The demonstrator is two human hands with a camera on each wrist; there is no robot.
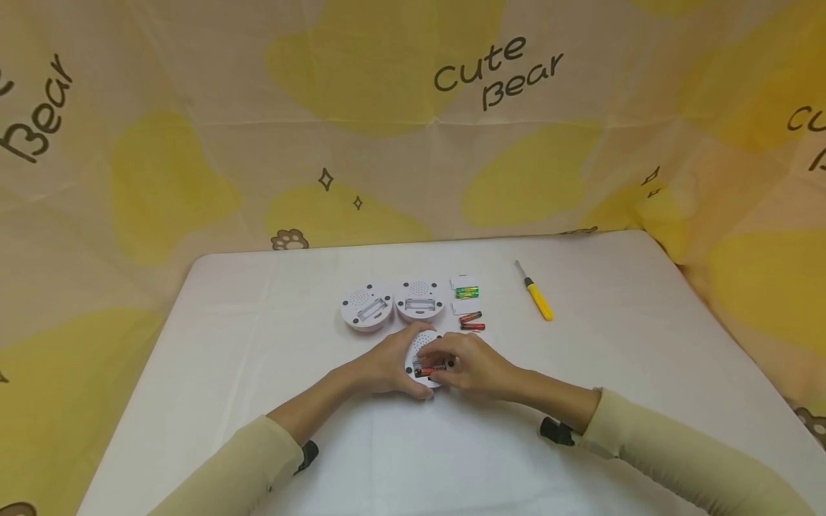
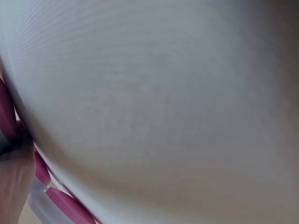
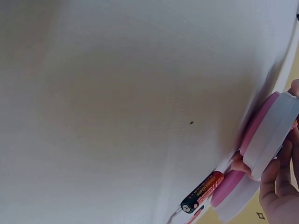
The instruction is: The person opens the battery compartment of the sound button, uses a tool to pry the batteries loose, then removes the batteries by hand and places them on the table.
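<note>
My left hand [image 1: 390, 362] grips a round white device [image 1: 422, 340] with a pink face, its perforated, black-footed back turned up. The thumb lies along the near rim and the fingers wrap the far side. My right hand [image 1: 477, 364] reaches over the open battery compartment, thumb and fingertips pinching a red-and-black battery [image 1: 424, 373] there; the fingers partly hide the slot. From the right wrist, the device [image 3: 268, 135] appears edge-on beside the curled fingers [image 3: 273, 186]. In the left wrist view, only part of the left hand [image 2: 16, 179] shows against the pink edge [image 2: 6, 112].
Two similar devices [image 1: 366, 308] [image 1: 419, 299] lie behind, backs up, battery slots bare. To their right are green batteries [image 1: 467, 292], two red batteries [image 1: 472, 327] and white covers [image 1: 462, 307]. A yellow-handled screwdriver [image 1: 539, 301] lies farther right on the white table [image 1: 258, 315].
</note>
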